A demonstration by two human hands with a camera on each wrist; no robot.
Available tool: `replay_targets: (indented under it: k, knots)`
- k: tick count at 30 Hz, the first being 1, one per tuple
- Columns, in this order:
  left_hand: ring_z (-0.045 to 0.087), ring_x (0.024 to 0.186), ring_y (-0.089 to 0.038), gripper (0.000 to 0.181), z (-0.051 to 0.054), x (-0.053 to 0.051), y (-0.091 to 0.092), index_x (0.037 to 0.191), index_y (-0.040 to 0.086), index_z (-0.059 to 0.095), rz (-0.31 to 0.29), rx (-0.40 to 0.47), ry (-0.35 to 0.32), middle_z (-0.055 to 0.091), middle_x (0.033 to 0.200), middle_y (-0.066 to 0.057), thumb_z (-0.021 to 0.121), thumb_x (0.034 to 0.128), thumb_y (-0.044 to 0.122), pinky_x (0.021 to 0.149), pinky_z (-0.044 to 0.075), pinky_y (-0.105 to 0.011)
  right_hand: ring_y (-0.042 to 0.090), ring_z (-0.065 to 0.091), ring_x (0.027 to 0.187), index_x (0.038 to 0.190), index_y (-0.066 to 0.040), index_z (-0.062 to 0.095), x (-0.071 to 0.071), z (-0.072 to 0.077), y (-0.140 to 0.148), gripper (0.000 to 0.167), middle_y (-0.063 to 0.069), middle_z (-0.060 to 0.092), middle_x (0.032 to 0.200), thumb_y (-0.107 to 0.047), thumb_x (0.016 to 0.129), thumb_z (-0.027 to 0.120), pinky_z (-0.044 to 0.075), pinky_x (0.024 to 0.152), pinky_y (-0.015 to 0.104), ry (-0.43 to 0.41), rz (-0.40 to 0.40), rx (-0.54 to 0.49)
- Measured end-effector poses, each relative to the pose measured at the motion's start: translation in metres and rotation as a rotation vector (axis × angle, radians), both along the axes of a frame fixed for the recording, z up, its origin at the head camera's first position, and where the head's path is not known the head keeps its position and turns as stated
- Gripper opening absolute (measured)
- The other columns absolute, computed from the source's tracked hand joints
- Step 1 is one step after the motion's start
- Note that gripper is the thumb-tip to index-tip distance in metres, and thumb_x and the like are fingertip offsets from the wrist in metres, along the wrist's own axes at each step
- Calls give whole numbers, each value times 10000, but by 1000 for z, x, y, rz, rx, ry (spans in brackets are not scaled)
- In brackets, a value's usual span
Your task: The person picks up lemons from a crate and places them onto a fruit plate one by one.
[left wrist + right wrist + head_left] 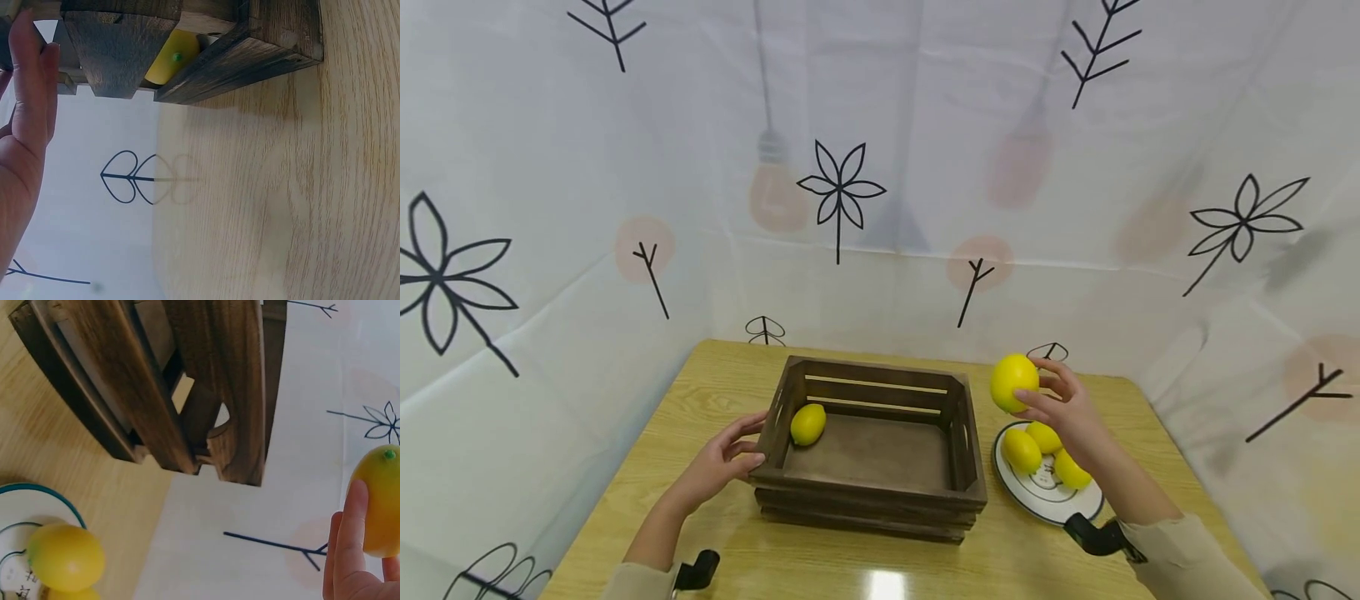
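Observation:
A dark brown wooden crate (pixel 872 492) stands on the table, with one yellow lemon (pixel 808 425) inside near its left end. That lemon (pixel 174 59) also shows between the slats in the left wrist view. My left hand (pixel 718 462) rests against the crate's left side, its fingers (pixel 28 81) extended near the upper edge. In my right hand (pixel 1071 417) a lemon (pixel 1013 382) is held between thumb and fingers, raised above the table to the right of the crate. Below it, a white plate (pixel 1037 504) with a dark rim carries lemons (pixel 1022 452), partly hidden by my forearm.
The light wood table (pixel 722 550) carries the crate and the plate side by side, close together. A white cloth (pixel 880 300) with plant drawings hangs behind the table and along both sides.

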State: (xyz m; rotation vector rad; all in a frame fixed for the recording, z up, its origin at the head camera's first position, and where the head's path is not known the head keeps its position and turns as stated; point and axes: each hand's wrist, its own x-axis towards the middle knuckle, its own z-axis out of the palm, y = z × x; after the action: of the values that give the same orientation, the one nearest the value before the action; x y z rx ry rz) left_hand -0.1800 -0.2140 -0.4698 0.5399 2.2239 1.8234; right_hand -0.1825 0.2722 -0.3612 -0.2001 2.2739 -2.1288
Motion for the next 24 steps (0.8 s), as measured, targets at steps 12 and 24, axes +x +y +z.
replay_targets:
  k: [12, 24]
  knots:
    - [518, 1063, -87, 591, 4, 2, 1, 1457, 83, 290, -7, 3, 6, 283, 1419, -241, 565, 935, 118, 689, 514, -376, 156, 623, 865, 1319, -136, 403, 10, -19, 18, 459, 142, 396, 1158, -57, 910, 597, 524, 764, 318, 2, -36, -18]
    - [520, 1067, -102, 589, 3, 2, 1, 1455, 88, 298, -3, -6, 9, 291, 1415, -238, 569, 934, 124, 690, 516, -376, 157, 624, 828, 1348, -81, 350, 19, -36, 27, 510, 181, 370, 1194, -114, 911, 611, 526, 752, 281, -56, -111, 24]
